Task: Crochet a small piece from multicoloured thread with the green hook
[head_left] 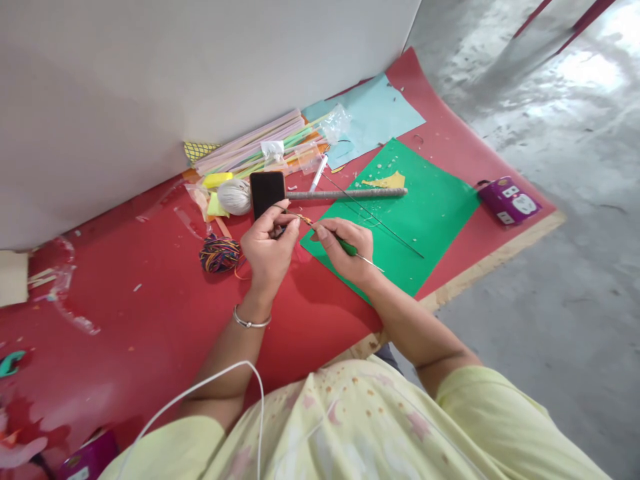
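Pinched in my right hand (347, 248) is a crochet hook with a green handle (347, 247); its metal rear end sticks out past the palm. My left hand (270, 243) is closed on a small strip of multicoloured yarn (303, 219), which meets the hook's tip between the two hands. A strand runs from the left hand down to a ball of multicoloured yarn (220, 253) on the red tabletop. Just behind the left hand lies a black smartphone (267, 190), partly covered by the fingers. The exact stitch at the hook's tip is too small to make out.
A green sheet (430, 193) lies under and beyond my right hand, with a thin dark rod and a grey wrapped stick (360, 194) across it. Beyond are a white yarn ball (235, 197), pastel straws (250, 143) and a light blue sheet (385, 110). A purple box (509, 200) sits near the right edge.
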`<action>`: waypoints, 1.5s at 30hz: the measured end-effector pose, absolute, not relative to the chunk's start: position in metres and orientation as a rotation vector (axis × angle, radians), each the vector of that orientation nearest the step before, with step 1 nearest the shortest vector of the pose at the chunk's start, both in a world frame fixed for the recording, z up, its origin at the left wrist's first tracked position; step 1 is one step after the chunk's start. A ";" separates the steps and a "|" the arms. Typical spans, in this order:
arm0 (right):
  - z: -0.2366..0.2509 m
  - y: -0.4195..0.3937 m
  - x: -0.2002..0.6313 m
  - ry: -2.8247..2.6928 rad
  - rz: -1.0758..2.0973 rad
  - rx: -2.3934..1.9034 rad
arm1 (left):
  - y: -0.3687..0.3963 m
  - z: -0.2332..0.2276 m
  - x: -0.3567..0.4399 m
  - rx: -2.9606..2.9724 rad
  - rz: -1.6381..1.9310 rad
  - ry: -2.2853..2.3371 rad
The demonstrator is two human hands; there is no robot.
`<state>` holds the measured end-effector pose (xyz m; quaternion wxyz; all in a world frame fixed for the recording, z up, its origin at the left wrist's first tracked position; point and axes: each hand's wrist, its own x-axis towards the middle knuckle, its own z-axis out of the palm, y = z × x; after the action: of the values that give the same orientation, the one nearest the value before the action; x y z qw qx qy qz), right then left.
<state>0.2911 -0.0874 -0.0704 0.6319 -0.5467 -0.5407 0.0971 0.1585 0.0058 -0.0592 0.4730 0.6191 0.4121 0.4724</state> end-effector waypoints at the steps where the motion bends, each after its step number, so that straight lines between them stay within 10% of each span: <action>1: -0.071 -0.087 0.291 -1.231 0.213 -1.254 | 0.005 -0.057 0.159 1.536 1.157 1.018; 45: -0.078 -0.075 0.290 -0.615 0.782 -1.102 | 0.004 -0.047 0.166 0.907 0.832 0.778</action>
<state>0.2896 -0.0752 -0.0777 0.7369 -0.5017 -0.2801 0.3562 0.1657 0.0035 -0.0467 0.7465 0.4144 0.3557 0.3800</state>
